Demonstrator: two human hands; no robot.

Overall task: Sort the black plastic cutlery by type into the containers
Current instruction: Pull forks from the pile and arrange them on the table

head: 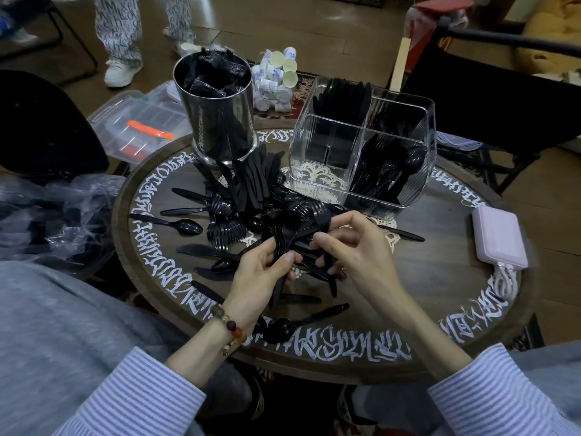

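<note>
Both hands met over the middle of the round surface (440,247), working one bundle of forks (290,234). The left hand (261,272) had its fingers curled round the handles, thumb pressed across them; the right hand (352,247) pinched the same bundle from the other side, fingertips among the black stems. The step in hand looked like gathering and squaring up forks before dropping them into a compartment.

Toward the far right edge stood the clear divided container (361,146): knives upright in its far compartment, spoons and what seemed forks in the right one, the near-left one showing only the surface's pattern through its walls. A steel canister (217,111) at the far left edge held wrapped cutlery. Between them and the hands lay the unsorted heap (251,190), with loose spoons (185,226) and knives scattered toward the left and near edges.

Next, the bundle likely needed aligning tines one way, then carrying to the matching compartment; which one takes forks I cannot tell for sure.
</note>
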